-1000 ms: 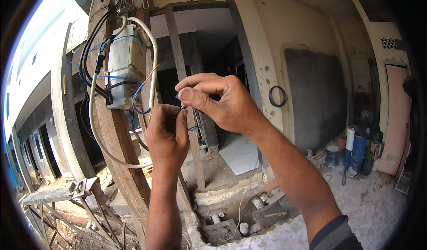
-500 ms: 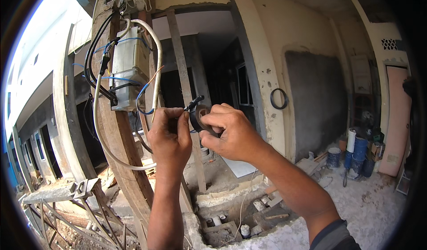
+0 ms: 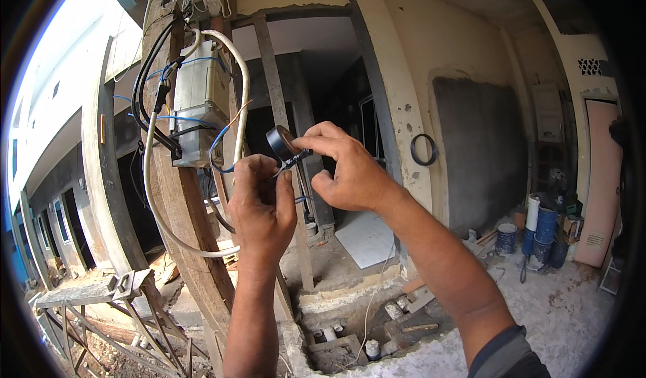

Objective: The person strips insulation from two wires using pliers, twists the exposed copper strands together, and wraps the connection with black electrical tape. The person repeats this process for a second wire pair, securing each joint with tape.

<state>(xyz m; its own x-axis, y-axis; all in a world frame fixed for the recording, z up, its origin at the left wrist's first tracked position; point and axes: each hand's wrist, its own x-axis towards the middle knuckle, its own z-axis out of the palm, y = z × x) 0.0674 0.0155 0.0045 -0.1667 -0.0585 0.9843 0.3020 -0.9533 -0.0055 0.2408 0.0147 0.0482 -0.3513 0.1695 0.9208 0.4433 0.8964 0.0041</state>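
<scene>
My left hand (image 3: pixel 264 206) pinches a thin wire between thumb and fingertips. A black-taped stretch of the wire (image 3: pixel 295 160) sticks out from that pinch to the right. Just above it hangs a roll of black electrical tape (image 3: pixel 278 142), with the fingertips of my right hand (image 3: pixel 353 168) at its inner ring. My right thumb stands apart, lower down. Beside my left hand, a clear-covered electric meter box (image 3: pixel 202 92) is mounted on a wooden post (image 3: pixel 178 210). A blue wire with a bare copper end (image 3: pixel 241 112) juts from near the box.
A thick white cable (image 3: pixel 149 199) loops around the post, and black cables (image 3: pixel 138 85) hang beside it. Below lies a dug pit with pipes (image 3: pixel 330 334). A metal truss (image 3: pixel 94 294) stands lower left. Blue drums (image 3: pixel 544 226) stand at the right wall.
My right hand has moved up with the tape roll, which now sits above the wire instead of to its right. My left hand has shifted slightly right.
</scene>
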